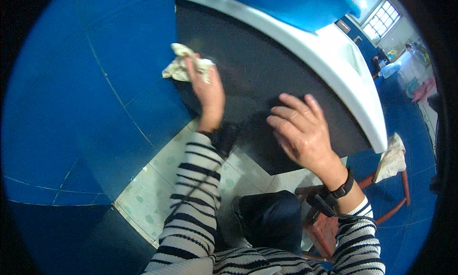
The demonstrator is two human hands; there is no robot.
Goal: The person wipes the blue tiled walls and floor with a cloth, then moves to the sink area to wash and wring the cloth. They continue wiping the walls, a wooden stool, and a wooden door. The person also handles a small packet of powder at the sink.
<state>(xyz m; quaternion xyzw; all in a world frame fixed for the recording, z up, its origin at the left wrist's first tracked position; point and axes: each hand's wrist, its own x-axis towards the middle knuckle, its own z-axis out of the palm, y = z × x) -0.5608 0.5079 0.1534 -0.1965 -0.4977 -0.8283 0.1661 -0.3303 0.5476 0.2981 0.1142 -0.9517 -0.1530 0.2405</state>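
A crumpled cream cloth (179, 68) is in my left hand (208, 92), pressed near the left edge of a dark cabinet front or panel (247, 64). That panel lies beneath a white washbasin rim (304, 46). My right hand (304, 132) holds nothing; its fingers are apart and slightly bent, over the lower right part of the dark panel. It wears a black wrist strap with a cable. Whether the right fingertips touch the panel, I cannot tell.
Blue tiled wall (71, 96) rises at the left above a pale green-patterned tile floor (154, 189). At the right stands a reddish chair frame (405, 189) with a light cloth (392, 160) over it. A blue object (286, 7) lies over the basin. Behind is a window (383, 21).
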